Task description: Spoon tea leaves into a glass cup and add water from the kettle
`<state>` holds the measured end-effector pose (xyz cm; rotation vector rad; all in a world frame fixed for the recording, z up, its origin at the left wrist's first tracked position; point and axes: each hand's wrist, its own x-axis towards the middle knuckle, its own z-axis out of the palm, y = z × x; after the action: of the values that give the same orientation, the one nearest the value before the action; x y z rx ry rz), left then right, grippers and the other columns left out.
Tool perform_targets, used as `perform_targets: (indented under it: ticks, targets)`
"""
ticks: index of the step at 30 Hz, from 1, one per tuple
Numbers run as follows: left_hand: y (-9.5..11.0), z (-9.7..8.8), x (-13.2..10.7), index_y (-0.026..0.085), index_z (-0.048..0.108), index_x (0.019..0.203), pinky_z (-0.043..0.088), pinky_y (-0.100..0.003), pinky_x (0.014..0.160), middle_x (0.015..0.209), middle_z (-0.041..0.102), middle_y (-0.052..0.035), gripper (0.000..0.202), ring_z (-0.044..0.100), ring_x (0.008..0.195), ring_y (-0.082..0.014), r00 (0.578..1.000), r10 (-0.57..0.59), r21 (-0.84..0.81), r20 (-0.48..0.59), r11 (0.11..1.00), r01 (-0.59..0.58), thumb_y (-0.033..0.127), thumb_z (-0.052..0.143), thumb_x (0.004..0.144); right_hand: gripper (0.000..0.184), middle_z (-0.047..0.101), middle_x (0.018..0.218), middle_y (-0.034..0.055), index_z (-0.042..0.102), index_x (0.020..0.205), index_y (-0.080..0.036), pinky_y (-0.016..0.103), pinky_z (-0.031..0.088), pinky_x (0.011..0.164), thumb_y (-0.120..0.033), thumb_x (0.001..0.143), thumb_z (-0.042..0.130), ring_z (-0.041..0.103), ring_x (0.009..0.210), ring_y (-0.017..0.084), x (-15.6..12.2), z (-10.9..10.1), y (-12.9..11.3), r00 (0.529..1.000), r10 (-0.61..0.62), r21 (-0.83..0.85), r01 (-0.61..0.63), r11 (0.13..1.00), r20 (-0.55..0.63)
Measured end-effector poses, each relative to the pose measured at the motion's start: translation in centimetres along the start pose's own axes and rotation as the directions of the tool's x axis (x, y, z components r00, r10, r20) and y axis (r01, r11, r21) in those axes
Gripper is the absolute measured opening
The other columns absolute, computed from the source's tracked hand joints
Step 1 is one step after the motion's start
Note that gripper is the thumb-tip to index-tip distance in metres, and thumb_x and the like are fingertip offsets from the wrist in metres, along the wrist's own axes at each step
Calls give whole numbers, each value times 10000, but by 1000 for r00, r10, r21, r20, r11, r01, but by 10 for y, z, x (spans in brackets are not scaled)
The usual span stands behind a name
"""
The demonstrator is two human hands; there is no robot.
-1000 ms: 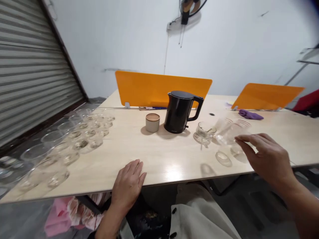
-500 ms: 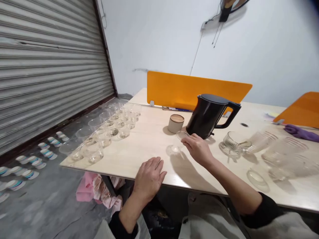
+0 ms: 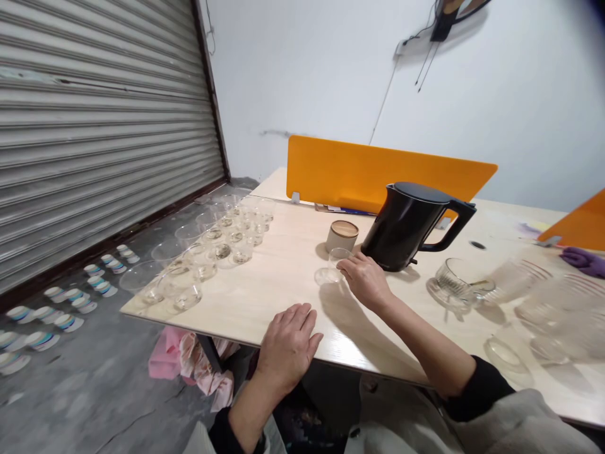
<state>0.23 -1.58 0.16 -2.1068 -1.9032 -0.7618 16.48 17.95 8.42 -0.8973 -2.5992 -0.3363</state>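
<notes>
My right hand (image 3: pixel 365 279) pinches the side of a small clear cup (image 3: pixel 338 260), which stands or hovers very low over the table; I cannot tell if its base touches. Just behind the cup is a canister (image 3: pixel 342 239) with a wooden lid. A black electric kettle (image 3: pixel 401 221) stands right behind my right hand. My left hand (image 3: pixel 290 345) rests on the table's front edge, fingers stretched out, holding nothing. Several clear cups (image 3: pixel 198 258) with a little dark stuff in the bottom line the table's left side.
On the right stand a ribbed glass cup (image 3: pixel 451 277) on a saucer, a spoon (image 3: pixel 482 285), stacked clear cups (image 3: pixel 562 309) and a clear ring-like lid (image 3: pixel 505 353). An orange divider (image 3: pixel 340 173) runs along the back. Several small lidded tubs (image 3: pixel 69 323) sit on the floor.
My right hand has moved the clear cup a little to the left, past the front of the canister. The view has shifted slightly left. My left hand stays at the table edge.
</notes>
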Motion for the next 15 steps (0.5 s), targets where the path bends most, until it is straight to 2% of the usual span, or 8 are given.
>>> perform_targets:
  ticks: [5, 9, 13, 15]
  targets:
    - [0, -1, 1, 188, 610, 1360, 500, -464, 1061, 1433, 657, -81, 362, 585, 1299, -283, 1000, -2, -3, 10, 1000, 2, 311, 595, 1020, 189, 791, 1025, 97, 768, 1061, -195, 385, 460, 818, -176, 975, 601, 635, 972, 277, -3, -9, -2, 1000, 9, 7, -9, 1000, 19]
    - [0, 0, 1, 192, 612, 1363, 507, -472, 1057, 1435, 657, -84, 363, 586, 1299, -290, 1000, -8, -10, 7, 1000, 9, 310, 591, 1020, 285, 780, 1135, 101, 735, 1216, -197, 395, 507, 873, -198, 970, 591, 649, 1056, 288, -7, -22, 5, 997, 35, 100, -28, 995, -69]
    - [2, -1, 1, 198, 614, 1365, 515, -489, 1054, 1436, 655, -95, 368, 587, 1306, -297, 1000, -12, -30, 11, 999, 12, 295, 604, 1010, 327, 770, 1146, 114, 720, 1249, -202, 415, 535, 887, -263, 985, 536, 664, 1076, 302, 0, -36, 22, 968, 164, 184, -129, 974, -191]
    - [1, -3, 2, 208, 624, 1353, 524, -508, 1043, 1432, 656, -97, 361, 589, 1301, -307, 999, -30, -65, 33, 997, 32, 295, 614, 1003, 346, 771, 1155, 116, 720, 1248, -201, 424, 542, 887, -299, 976, 531, 675, 1067, 311, 6, -38, 29, 948, 240, 230, -191, 954, -211]
